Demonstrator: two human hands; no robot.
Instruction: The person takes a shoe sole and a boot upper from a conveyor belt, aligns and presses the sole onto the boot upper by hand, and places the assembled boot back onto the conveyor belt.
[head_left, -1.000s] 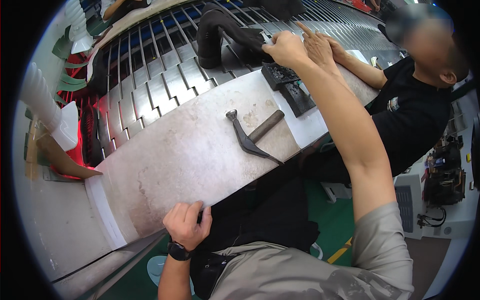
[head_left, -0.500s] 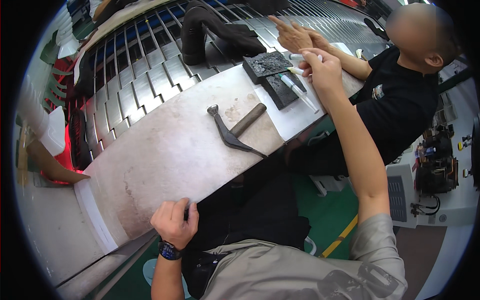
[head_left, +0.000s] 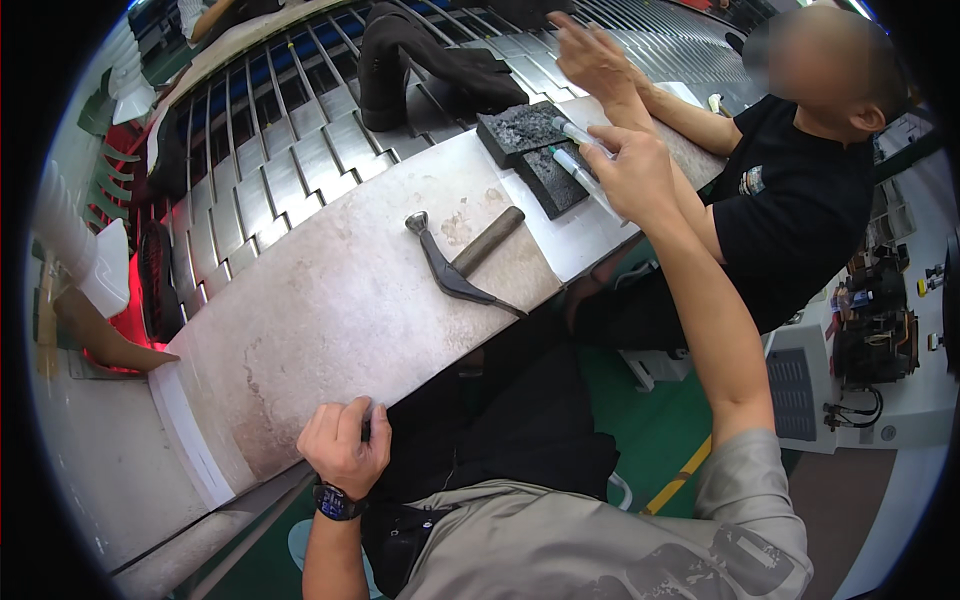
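Note:
My right hand is closed around a slim, pale pen, its tip over a rough black foam block. Next to it, a second clear-barrelled pen lies across another dark foam piece. My left hand rests at the bench's front edge with fingers curled and thumb against them; whatever it may hold is hidden. Between my hands, a hammer with a round face and a long curved claw lies on the bench, its wooden handle pointing to the far right.
The pale worn bench runs diagonally in front of me. Beyond it is a slatted metal conveyor carrying a dark boot. A co-worker in black sits at the right, hands raised over the bench. White flexible ducts stand at left.
My right hand has moved slightly left and nearer, bringing the pen over the foam block. A yellow-tipped pen is no longer visible. The co-worker's hands have shifted; my left hand stays almost still.

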